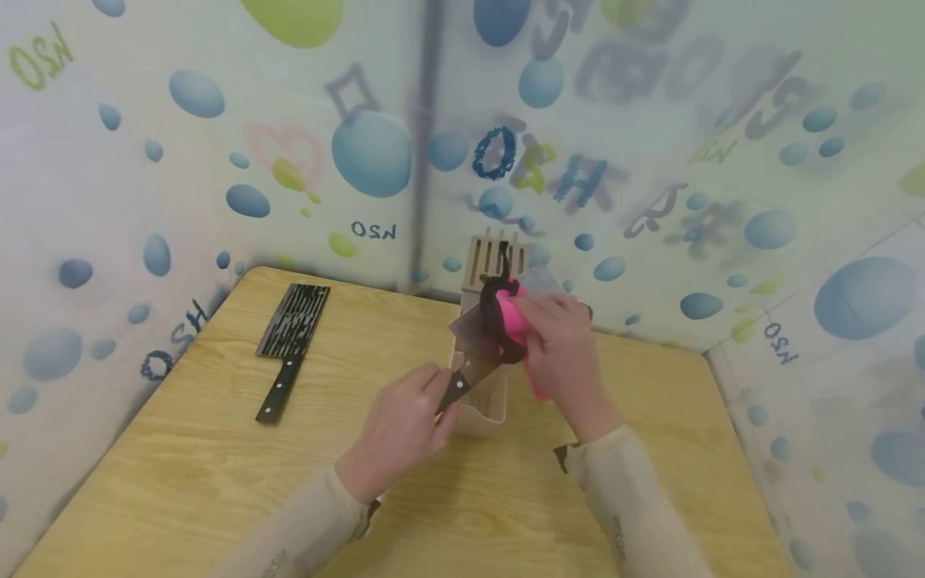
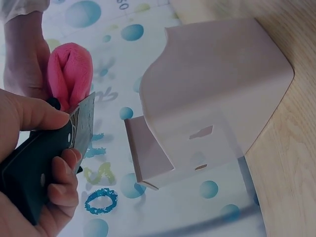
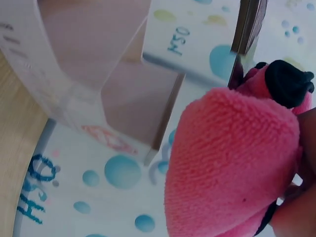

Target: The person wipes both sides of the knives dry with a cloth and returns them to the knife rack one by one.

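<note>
My left hand [image 1: 405, 421] grips the black riveted handle of a cleaver [image 1: 455, 391], its blade slanting up and to the right. In my right hand [image 1: 567, 349] is a bunched pink plush cloth [image 1: 513, 317] with black trim, wrapped over the middle of the blade. Metal shows on both sides of the cloth. The left wrist view has the left thumb and fingers curled round the handle [image 2: 37, 163], with the pink cloth [image 2: 71, 74] against the blade. Up close in the right wrist view, the cloth [image 3: 232, 163] covers much of the hand.
Behind and below the hands stands a pale knife holder [image 1: 482, 413] with a slotted top and an open front bin. A second cleaver [image 1: 282, 381], with black streaks on its blade, lies on the wooden table [image 1: 181, 474] at left. Patterned walls [image 1: 376, 152] enclose the table.
</note>
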